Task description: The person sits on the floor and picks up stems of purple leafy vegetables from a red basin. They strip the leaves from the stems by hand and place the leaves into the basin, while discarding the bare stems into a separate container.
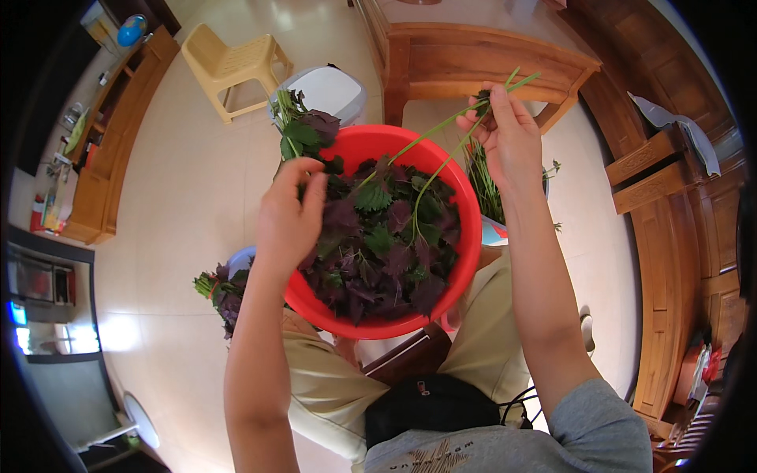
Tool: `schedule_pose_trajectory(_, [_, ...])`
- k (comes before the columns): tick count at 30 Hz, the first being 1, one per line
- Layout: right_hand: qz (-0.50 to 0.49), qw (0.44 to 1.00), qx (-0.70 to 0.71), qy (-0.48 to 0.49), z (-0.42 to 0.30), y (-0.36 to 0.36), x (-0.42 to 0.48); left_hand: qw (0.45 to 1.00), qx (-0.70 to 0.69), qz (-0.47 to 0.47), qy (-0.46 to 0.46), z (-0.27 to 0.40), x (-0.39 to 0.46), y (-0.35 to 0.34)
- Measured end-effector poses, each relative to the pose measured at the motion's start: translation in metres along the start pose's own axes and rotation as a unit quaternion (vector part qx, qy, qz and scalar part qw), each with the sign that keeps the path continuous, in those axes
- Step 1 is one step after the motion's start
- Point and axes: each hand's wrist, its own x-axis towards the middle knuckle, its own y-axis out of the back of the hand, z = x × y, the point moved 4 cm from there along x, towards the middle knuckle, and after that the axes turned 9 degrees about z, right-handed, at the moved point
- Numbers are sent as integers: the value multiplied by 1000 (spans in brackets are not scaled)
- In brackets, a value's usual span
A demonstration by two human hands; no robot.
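A red plastic basin in front of me is heaped with purple and green perilla leaves. Raised above its far right side, my right hand pinches long green stems and a dark leaf. The lower ends of those stems reach down into the heap. My left hand, slightly blurred, hovers at the basin's left rim with thumb and fingers curled. Just beyond it, a bunch of leafy perilla stems leans by the rim. Whether the left fingers grip any of it cannot be made out.
Behind the basin stands a grey bin with a white lid, near a yellow plastic stool. Bare stems fill a container at right. A tied perilla bunch lies at a blue basin at left. A wooden bench stands ahead.
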Motion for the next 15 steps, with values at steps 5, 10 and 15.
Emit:
schedule_pose_trajectory(5, [1,1000,4,-6,6,-4,-3,980,29,-188,52,20,-24,-34])
schedule_pose_trajectory(10, [14,999,23,-22,10,-12,-9,953,16,-273,127,21,-33,-54])
schedule_pose_trajectory(15, [16,999,45,-20,9,-12,-8,956,0,-268,121,20,-31,-56])
